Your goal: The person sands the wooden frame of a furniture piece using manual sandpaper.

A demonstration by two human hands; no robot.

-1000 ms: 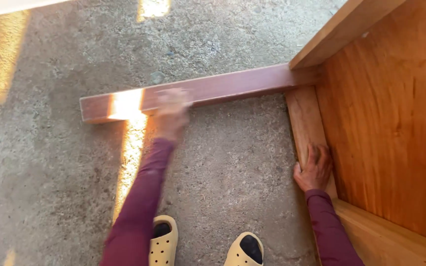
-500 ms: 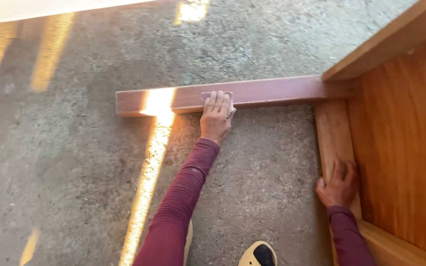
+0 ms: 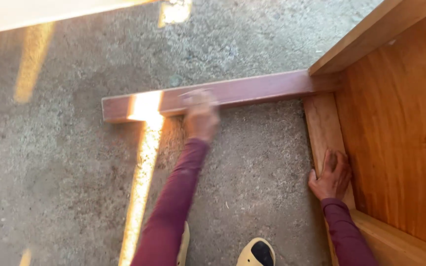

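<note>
A long reddish-brown wooden bar (image 3: 267, 87) lies across the concrete floor and joins a large orange-brown wooden furniture piece (image 3: 400, 143) at the right. My left hand (image 3: 200, 118) is blurred with motion on the bar's middle, pressing a small pale sanding pad (image 3: 195, 94) against it. A strip of sunlight crosses the bar just left of that hand. My right hand (image 3: 330, 175) grips a lighter wooden rail (image 3: 321, 120) on the furniture's left edge, fingers on top and thumb on the outer side. Both arms wear maroon sleeves.
The rough grey concrete floor (image 3: 65, 177) has bright sunlight streaks at the left and top. The toes of my yellow clogs (image 3: 255, 252) show at the bottom edge. The furniture's slanted top board (image 3: 371, 34) fills the upper right corner.
My left hand slid right along the bar, then slightly back left, and is now motion-blurred. My right hand stays on the rail. The view shifted a little.
</note>
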